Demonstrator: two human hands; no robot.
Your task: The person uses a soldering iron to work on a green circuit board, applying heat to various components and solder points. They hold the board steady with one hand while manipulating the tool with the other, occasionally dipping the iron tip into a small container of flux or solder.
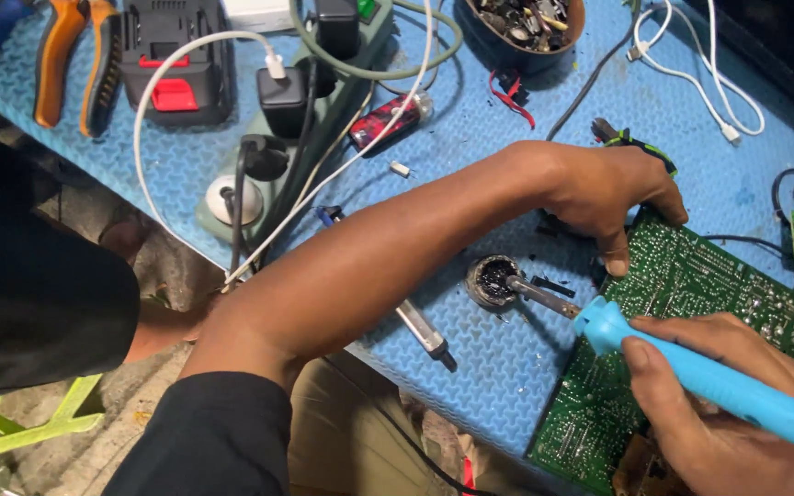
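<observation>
Left hand (613, 197) palm down with fingers pressed flat, forearm outstretched, right hand (723, 413) curled in a grip

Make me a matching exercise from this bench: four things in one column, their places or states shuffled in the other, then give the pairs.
Things:
1. soldering iron
2. circuit board
3. flux tin
4. pliers

Places or states:
A. lying at the mat's far left corner
B. pressed down by the left hand
C. open, with the iron's tip in it
D. gripped in the right hand

Pairs: 1-D, 2-B, 3-C, 4-A
</observation>
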